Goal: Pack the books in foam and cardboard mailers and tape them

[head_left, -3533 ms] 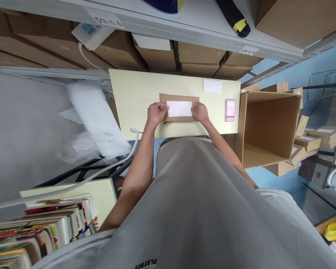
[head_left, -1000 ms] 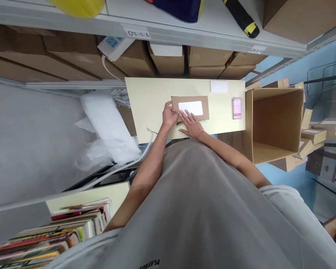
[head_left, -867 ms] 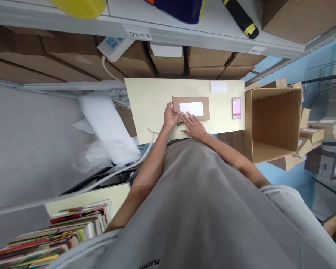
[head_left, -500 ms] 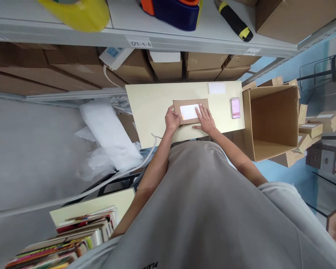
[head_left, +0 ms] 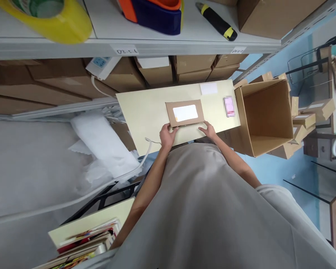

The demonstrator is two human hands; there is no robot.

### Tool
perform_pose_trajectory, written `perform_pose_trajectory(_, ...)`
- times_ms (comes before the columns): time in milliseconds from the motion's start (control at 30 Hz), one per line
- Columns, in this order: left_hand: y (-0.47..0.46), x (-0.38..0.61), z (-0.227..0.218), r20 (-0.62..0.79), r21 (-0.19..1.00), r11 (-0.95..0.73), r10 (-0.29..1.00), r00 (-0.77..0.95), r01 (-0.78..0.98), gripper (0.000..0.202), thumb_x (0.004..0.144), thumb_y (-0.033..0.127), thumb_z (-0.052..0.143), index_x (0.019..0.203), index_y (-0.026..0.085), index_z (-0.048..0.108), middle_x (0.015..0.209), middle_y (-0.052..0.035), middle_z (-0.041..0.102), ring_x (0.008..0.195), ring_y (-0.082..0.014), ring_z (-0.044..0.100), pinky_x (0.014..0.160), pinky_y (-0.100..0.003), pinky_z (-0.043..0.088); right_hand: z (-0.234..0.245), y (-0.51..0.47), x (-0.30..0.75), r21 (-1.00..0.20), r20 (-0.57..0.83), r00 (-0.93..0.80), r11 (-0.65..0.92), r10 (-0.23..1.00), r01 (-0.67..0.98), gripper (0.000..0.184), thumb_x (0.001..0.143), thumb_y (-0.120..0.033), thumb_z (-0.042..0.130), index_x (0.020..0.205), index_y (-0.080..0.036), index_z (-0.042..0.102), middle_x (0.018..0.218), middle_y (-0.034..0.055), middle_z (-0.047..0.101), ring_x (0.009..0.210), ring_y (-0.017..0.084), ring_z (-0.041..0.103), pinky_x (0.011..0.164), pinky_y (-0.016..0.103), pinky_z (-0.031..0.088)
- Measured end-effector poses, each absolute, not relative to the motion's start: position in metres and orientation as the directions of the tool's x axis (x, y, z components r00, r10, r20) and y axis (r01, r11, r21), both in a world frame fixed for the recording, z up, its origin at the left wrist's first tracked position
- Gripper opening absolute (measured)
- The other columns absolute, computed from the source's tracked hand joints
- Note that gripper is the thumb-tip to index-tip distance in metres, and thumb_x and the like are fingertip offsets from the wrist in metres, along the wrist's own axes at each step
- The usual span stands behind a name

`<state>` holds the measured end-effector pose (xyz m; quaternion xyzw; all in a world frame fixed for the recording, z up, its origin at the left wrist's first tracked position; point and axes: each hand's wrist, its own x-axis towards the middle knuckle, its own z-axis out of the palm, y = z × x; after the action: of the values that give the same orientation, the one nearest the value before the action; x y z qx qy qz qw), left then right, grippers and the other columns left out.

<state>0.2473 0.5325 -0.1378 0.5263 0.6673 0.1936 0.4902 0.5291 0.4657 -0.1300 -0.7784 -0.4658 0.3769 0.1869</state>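
A flat brown cardboard box (head_left: 188, 123) with a white label (head_left: 185, 113) on top lies on the pale yellow tabletop (head_left: 145, 112). My left hand (head_left: 167, 136) is at the box's near left corner, fingers against the corner and thumb by the near edge. At the near right corner is my right hand (head_left: 209, 130); its fingertips touch the corner while the thumb stands apart. To the right on the tabletop are a white paper slip (head_left: 208, 88) and a small pink blurred item (head_left: 229, 106).
A large open carton (head_left: 268, 116) stands against the table's right end. Above, a shelf (head_left: 156, 46) holds a yellow tape roll (head_left: 72, 26), a blue and orange tool (head_left: 156, 16) and a utility knife (head_left: 217, 21). A white cable (head_left: 100, 190) runs at left, near white wrapping (head_left: 100, 145).
Both hands have slid off the box's top and left side to its two near corners. The label now shows fully. The camera view has shifted slightly.
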Motion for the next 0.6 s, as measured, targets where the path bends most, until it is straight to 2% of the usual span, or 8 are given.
perform_pose_trajectory(67,0.537,0.244,-0.130,-0.403,0.817,0.344,0.915,0.031,0.463,0.039,0.096,0.030,0.083,0.131,0.015,0.073,0.135,-0.0164,0.082,0.127,-0.0282,0.080,0.117,-0.040,0.060,-0.125,0.465,0.525,-0.694,-0.394,0.297,-0.494,0.870,0.525,0.067,0.098,-0.061,0.083,0.153,-0.024,0.077,0.157,0.0124,0.077,0.150,0.035,0.069,0.134,0.050,0.049)
perform_pose_trajectory(167,0.546,0.243,-0.113,-0.336,0.835,0.285,0.941,0.026,0.471,0.034,0.097,0.037,0.083,0.124,0.015,0.081,0.125,-0.0134,0.086,0.115,-0.0273,0.083,0.112,-0.038,0.063,-0.107,0.457,0.531,-0.745,-0.343,0.362,-0.485,0.867,0.457,0.052,0.102,-0.063,0.076,0.130,-0.021,0.088,0.142,0.0132,0.084,0.138,0.034,0.076,0.125,0.047,0.056)
perform_pose_trajectory(300,0.549,0.258,-0.091,-0.261,0.834,0.218,0.965,0.014,0.507,0.035,0.099,0.048,0.080,0.112,0.017,0.088,0.111,-0.0101,0.088,0.106,-0.0277,0.083,0.106,-0.039,0.064,-0.077,0.432,0.546,-0.760,-0.305,0.524,-0.535,0.795,0.369,0.058,0.102,-0.074,0.071,0.107,-0.020,0.092,0.120,0.0132,0.090,0.117,0.034,0.082,0.108,0.043,0.063)
perform_pose_trajectory(467,0.542,0.294,-0.087,-0.416,0.778,0.311,0.906,0.075,0.546,0.037,0.099,0.053,0.077,0.097,0.018,0.087,0.096,-0.0097,0.087,0.096,-0.0307,0.083,0.098,-0.041,0.064,-0.057,0.397,0.560,-0.620,-0.372,0.671,-0.709,0.642,0.335,0.063,0.099,-0.076,0.071,0.093,-0.016,0.090,0.093,0.0088,0.089,0.093,0.028,0.080,0.089,0.034,0.060)
perform_pose_trajectory(533,0.538,0.304,-0.089,-0.450,0.759,0.328,0.889,0.089,0.563,0.037,0.098,0.053,0.075,0.101,0.018,0.086,0.100,-0.0109,0.087,0.097,-0.0304,0.083,0.100,-0.041,0.063,-0.054,0.389,0.567,-0.588,-0.421,0.658,-0.740,0.624,0.326,0.060,0.099,-0.074,0.073,0.089,-0.017,0.090,0.090,0.0077,0.088,0.091,0.028,0.081,0.086,0.033,0.059)
perform_pose_trajectory(600,0.531,0.310,-0.089,-0.421,0.760,0.319,0.906,0.055,0.566,0.041,0.098,0.053,0.074,0.115,0.017,0.083,0.119,-0.0137,0.087,0.100,-0.0279,0.082,0.104,-0.041,0.062,-0.054,0.385,0.574,-0.603,-0.442,0.640,-0.736,0.629,0.307,0.051,0.098,-0.069,0.076,0.091,-0.020,0.090,0.096,0.0074,0.090,0.095,0.028,0.082,0.089,0.032,0.060)
